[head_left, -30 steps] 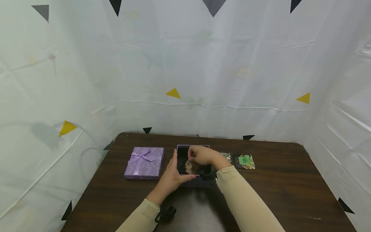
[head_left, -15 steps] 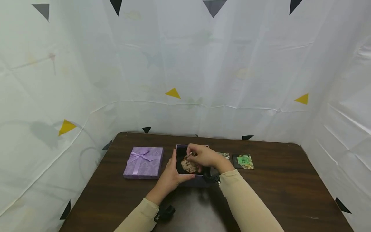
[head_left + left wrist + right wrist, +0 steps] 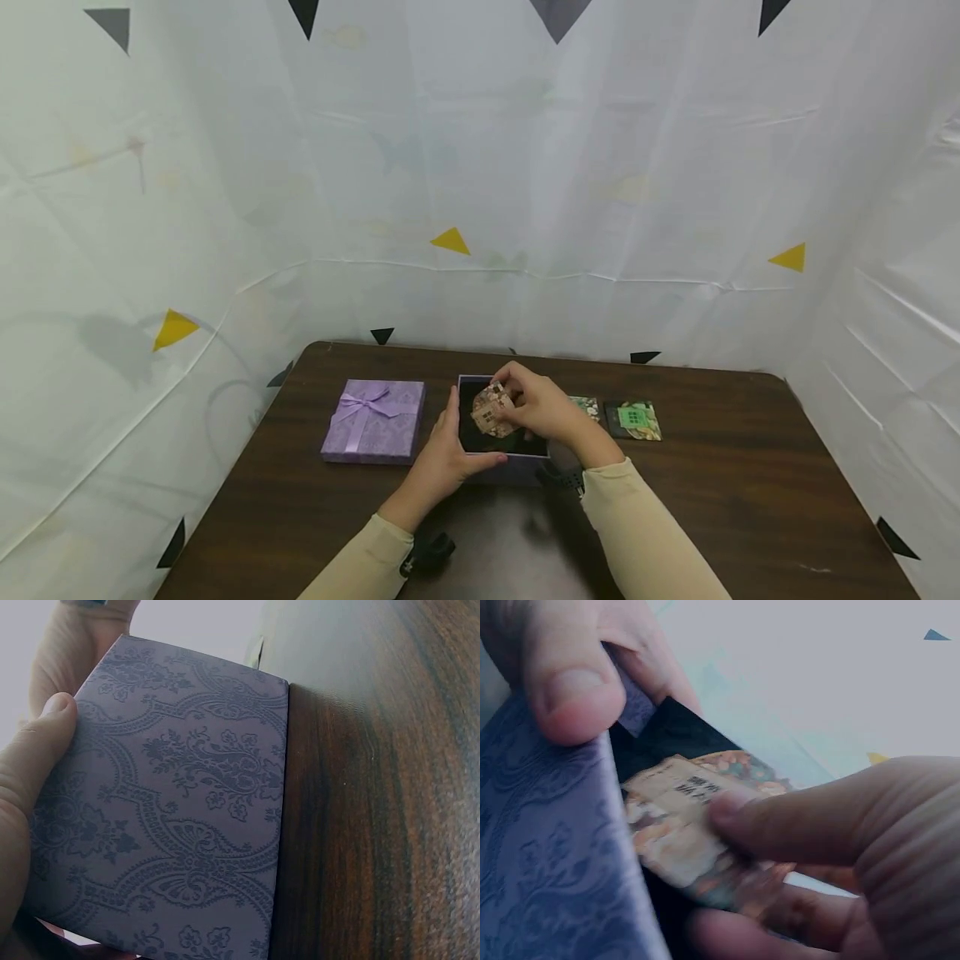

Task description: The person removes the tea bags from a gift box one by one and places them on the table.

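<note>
My left hand (image 3: 441,457) holds the open gift box (image 3: 517,472) at its near left corner, thumb along the near wall and fingers along the left side. The box has a purple damask-patterned outside (image 3: 172,795) and a black inside. My right hand (image 3: 546,410) pinches a flat floral-printed packet (image 3: 491,411) between thumb and fingers, over the box opening. A cream label with dark characters shows on the packet (image 3: 676,844) in the right wrist view, where its lower part overlaps the black inside.
A purple lid (image 3: 373,421) with a ribbon bow lies left of the box. To the right lie a black packet (image 3: 635,419) with a green label and another patterned packet (image 3: 587,406), partly hidden by my right arm. A white curtain (image 3: 480,167) hangs behind the dark wooden table (image 3: 720,467).
My right hand has risen slightly and shifted right, bringing the packet up from low inside the box so its face now shows. My left hand stays on the box.
</note>
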Action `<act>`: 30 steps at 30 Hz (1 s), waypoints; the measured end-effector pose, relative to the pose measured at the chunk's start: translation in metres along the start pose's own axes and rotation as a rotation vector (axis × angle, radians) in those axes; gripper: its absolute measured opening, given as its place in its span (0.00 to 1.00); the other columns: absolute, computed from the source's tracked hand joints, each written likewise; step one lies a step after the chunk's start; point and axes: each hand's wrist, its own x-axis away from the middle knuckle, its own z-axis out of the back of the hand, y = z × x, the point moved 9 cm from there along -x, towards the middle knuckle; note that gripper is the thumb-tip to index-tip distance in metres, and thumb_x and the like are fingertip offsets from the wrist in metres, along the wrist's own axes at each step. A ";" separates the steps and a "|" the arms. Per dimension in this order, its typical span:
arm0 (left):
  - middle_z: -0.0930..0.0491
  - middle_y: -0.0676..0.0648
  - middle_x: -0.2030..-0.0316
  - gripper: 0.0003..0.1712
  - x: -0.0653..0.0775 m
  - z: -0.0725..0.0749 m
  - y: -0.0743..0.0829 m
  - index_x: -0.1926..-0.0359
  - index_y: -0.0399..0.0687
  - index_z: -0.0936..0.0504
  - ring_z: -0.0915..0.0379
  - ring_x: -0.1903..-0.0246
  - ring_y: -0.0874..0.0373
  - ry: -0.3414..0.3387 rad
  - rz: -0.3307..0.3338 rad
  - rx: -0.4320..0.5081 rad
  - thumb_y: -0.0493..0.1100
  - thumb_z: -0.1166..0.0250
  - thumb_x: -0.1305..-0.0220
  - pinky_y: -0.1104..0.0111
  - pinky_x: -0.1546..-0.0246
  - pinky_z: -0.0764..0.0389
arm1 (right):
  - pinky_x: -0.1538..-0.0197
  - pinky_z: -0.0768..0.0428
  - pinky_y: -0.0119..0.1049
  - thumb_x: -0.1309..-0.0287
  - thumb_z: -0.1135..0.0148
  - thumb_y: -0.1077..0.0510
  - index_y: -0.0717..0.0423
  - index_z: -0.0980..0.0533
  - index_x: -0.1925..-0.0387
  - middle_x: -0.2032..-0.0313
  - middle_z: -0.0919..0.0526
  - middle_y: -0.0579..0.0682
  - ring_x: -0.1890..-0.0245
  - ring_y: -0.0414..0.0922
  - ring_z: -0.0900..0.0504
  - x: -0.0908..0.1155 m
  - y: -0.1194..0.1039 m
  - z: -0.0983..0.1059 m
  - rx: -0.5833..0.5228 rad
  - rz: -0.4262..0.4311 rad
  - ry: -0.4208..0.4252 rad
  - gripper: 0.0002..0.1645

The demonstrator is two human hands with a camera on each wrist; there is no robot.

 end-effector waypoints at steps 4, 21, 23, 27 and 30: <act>0.55 0.31 0.13 0.84 -0.001 0.001 0.002 0.10 0.64 0.69 0.53 0.15 0.29 0.007 -0.009 -0.002 0.71 0.16 0.48 0.27 0.24 0.39 | 0.73 0.14 0.44 0.27 0.27 0.57 0.52 0.28 0.29 0.57 0.15 0.52 0.76 0.52 0.15 0.006 -0.005 0.012 -0.006 0.035 0.139 0.31; 0.54 0.32 0.13 0.86 0.001 -0.001 -0.001 0.10 0.61 0.66 0.52 0.15 0.28 0.021 0.021 -0.011 0.73 0.15 0.52 0.26 0.25 0.40 | 0.71 0.24 0.32 0.27 0.28 0.59 0.47 0.29 0.26 0.59 0.15 0.51 0.73 0.40 0.21 0.058 0.007 0.058 -0.031 0.173 0.580 0.33; 0.54 0.32 0.13 0.86 0.001 0.000 0.000 0.09 0.61 0.65 0.52 0.15 0.28 0.024 0.021 -0.009 0.72 0.15 0.52 0.26 0.24 0.40 | 0.71 0.26 0.31 0.27 0.28 0.59 0.48 0.29 0.25 0.60 0.16 0.53 0.73 0.40 0.23 0.064 0.012 0.064 -0.045 0.182 0.624 0.33; 0.54 0.32 0.13 0.86 0.002 0.000 0.000 0.09 0.62 0.66 0.53 0.15 0.28 0.023 0.025 -0.005 0.72 0.14 0.52 0.26 0.24 0.41 | 0.70 0.28 0.28 0.26 0.30 0.62 0.51 0.29 0.25 0.60 0.18 0.55 0.70 0.39 0.25 0.075 0.025 0.076 -0.080 0.178 0.691 0.33; 0.54 0.33 0.12 0.86 0.003 0.000 0.000 0.10 0.62 0.66 0.53 0.15 0.29 0.022 0.026 -0.009 0.72 0.15 0.52 0.26 0.24 0.41 | 0.69 0.28 0.27 0.27 0.30 0.65 0.53 0.29 0.25 0.61 0.19 0.57 0.67 0.39 0.25 0.083 0.034 0.083 -0.086 0.169 0.720 0.33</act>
